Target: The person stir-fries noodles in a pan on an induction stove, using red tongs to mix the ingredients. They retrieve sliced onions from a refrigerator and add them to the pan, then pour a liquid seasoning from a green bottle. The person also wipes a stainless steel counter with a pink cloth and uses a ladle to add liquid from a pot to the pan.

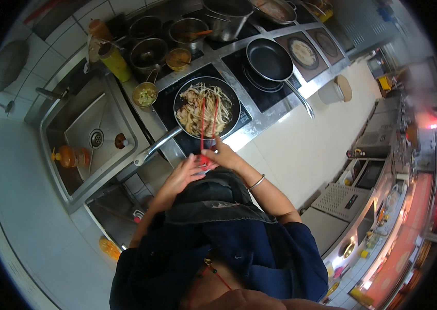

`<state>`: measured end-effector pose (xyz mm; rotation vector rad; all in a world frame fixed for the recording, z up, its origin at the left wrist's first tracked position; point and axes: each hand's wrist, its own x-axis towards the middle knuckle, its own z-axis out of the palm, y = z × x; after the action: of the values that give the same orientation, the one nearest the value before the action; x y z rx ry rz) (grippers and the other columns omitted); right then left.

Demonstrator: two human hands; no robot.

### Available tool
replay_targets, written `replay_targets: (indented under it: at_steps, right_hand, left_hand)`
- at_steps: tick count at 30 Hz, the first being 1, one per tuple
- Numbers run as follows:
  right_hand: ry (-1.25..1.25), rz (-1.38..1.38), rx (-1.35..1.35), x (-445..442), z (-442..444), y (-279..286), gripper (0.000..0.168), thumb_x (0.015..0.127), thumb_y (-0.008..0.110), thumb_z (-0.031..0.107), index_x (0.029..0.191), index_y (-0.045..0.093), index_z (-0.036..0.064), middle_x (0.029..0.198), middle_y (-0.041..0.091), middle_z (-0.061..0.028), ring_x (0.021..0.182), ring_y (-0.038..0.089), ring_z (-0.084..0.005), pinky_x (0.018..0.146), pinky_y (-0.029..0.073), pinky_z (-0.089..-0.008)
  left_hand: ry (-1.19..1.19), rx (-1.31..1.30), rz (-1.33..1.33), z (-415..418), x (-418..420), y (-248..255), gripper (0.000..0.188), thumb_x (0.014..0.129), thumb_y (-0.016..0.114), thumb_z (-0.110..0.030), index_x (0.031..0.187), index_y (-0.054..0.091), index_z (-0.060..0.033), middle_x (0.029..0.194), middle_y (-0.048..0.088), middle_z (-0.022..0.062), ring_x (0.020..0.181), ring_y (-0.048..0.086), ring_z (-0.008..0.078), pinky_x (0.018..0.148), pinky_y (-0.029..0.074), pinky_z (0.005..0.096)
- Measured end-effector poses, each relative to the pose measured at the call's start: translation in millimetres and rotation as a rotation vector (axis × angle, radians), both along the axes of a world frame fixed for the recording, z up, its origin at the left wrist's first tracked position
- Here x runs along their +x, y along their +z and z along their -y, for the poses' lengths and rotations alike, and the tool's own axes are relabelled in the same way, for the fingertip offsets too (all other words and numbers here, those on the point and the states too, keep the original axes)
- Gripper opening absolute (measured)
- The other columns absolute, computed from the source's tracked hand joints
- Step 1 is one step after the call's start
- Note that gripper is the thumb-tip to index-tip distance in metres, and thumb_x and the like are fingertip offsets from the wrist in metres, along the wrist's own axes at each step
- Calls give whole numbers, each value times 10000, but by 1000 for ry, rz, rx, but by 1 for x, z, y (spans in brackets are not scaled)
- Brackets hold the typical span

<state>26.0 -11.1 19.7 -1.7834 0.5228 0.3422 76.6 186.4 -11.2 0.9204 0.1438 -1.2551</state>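
Observation:
A pair of red chopsticks (202,123) is in my right hand (226,155), their tips down in the food. That food (206,112) is a mix of pale noodle-like strips, bean sprouts and browned pieces in a black frying pan (235,106). The pan sits on an induction hob, its metal handle (160,146) pointing toward the sink. My left hand (181,176) is beside the right one, fingers extended toward a red and partly see-through thing (205,161) at the chopsticks' lower end. Blur hides whether the left fingers grip it.
A second frying pan (268,58) stands on the hob to the right, handle over the counter edge. Near the left burner are a ladle of chopped greens (145,96), a bowl of sauce (178,59) and a squeeze bottle (114,62). At left, a sink (83,116) holds an orange bottle (72,156).

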Motion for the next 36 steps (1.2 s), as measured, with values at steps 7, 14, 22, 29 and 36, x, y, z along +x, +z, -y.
replay_targets:
  at_steps: [7, 14, 22, 29, 36]
  right_hand:
    - [138, 288, -352, 93, 193, 35, 379, 895, 586, 195, 1201, 549, -27, 810, 647, -81, 657, 629, -143, 547, 513, -259]
    - [-197, 641, -90, 290, 431, 113, 630, 781, 726, 229, 1278, 402, 19, 1218, 499, -134, 1047, 535, -211, 821, 478, -307]
    - [-240, 607, -542, 427, 454, 120, 593, 706, 789, 267, 1154, 514, -7, 1003, 591, -179, 894, 611, -309, 764, 513, -388]
    - [-49, 333, -69, 430, 427, 107, 209, 800, 644, 181, 852, 605, -18, 718, 639, -137, 604, 666, -230, 542, 581, -318]
    - [149, 523, -634, 434, 419, 131, 237, 834, 581, 174, 852, 636, -56, 678, 642, -166, 570, 669, -234, 516, 564, -285]
  left_hand:
    - [112, 146, 44, 45, -5, 21, 288, 993, 407, -326, 1065, 499, -63, 761, 487, 4, 545, 386, 66, 482, 325, 211]
    - [160, 426, 132, 68, -41, 87, 310, 982, 402, -336, 1063, 514, -57, 718, 481, 1, 541, 422, 80, 479, 346, 204]
    - [472, 507, 76, 125, -90, 97, 375, 953, 452, -339, 1116, 537, -11, 680, 490, 12, 490, 430, 103, 433, 347, 241]
    - [593, 566, 70, 156, -104, 97, 364, 950, 458, -331, 1084, 549, -5, 668, 514, 32, 470, 452, 122, 434, 358, 248]
    - [614, 591, 118, 162, -110, 93, 364, 951, 446, -332, 1079, 549, -7, 650, 505, 21, 474, 458, 122, 429, 360, 242]
